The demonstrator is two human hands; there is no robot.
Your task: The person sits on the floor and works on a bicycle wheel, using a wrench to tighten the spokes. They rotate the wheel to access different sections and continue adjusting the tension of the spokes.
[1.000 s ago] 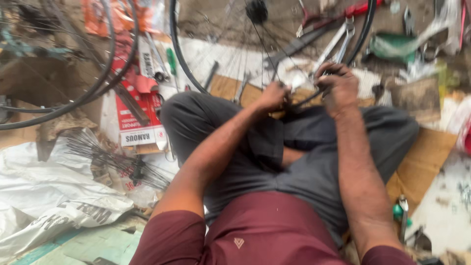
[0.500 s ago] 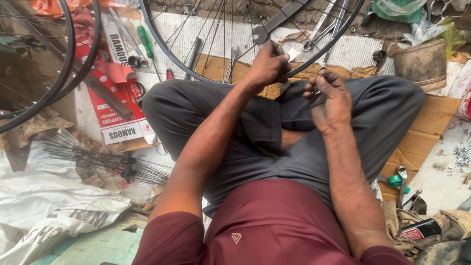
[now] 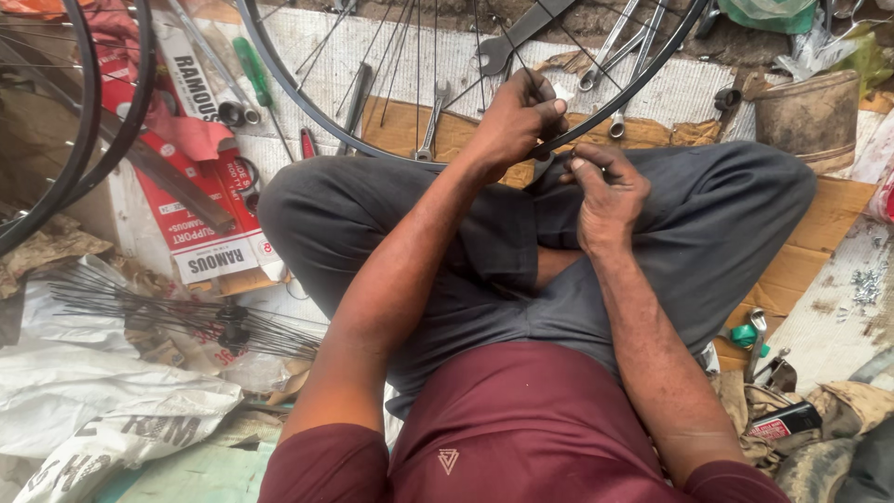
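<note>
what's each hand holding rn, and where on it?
Left hand grips the bicycle wheel at the near part of its rim. Right hand sits beside that spot, fingers curled; whether it holds anything cannot be told.

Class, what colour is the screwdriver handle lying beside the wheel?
Green; the screwdriver shows plainly in the head view.

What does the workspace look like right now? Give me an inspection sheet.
Surface: flattened cardboard and white sacking on the ground.
Job's things: bicycle wheel rim with spokes, its lower edge at the person's crossed legs.
Clutter: spanners, green screwdriver, red-and-white box, loose spoke bundle, second wheel at left.
Grips: left hand closed on the rim; right hand just below it, fingers curled, contents unclear.
Cables: nothing seen.
Surroundings: white sacks, brown bucket.
</note>
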